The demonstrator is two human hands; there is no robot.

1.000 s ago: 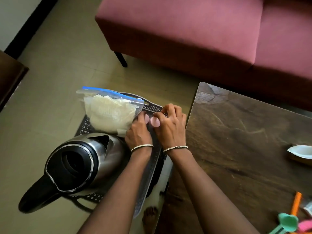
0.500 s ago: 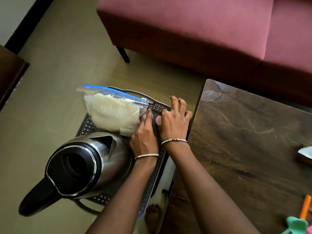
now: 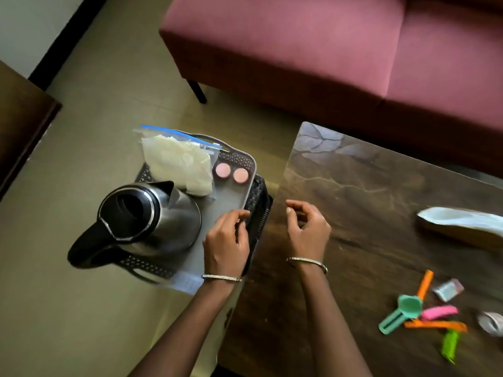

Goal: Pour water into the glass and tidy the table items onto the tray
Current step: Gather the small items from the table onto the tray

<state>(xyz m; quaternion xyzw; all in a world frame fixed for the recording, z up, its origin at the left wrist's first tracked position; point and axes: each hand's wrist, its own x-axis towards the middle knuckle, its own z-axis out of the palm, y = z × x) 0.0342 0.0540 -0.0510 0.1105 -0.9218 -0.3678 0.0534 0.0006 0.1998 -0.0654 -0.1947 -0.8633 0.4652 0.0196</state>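
A grey tray (image 3: 246,162) with perforated walls rests on a dark stool beside the wooden table (image 3: 367,191). On it stand a steel kettle (image 3: 152,216) with a black handle, a zip bag (image 3: 177,161) of white material, and two pink discs (image 3: 232,172) side by side. My left hand (image 3: 227,240) hovers over the tray's near right edge, fingers loosely curled and empty. Above the table's left edge, my right hand (image 3: 306,227) is also loosely curled, with nothing in it. No glass is in view.
Coloured bag clips (image 3: 424,317) in orange, teal, pink and green lie at the table's near right with a small foil packet (image 3: 447,289). A white-lined dish (image 3: 462,224) sits at the right edge. A maroon sofa (image 3: 326,50) stands behind; a dark cabinet (image 3: 21,126) is at left.
Both hands have drawn back from the far corner of the tray, leaving the two pink discs lying there. The view has swung right, showing more of the table.
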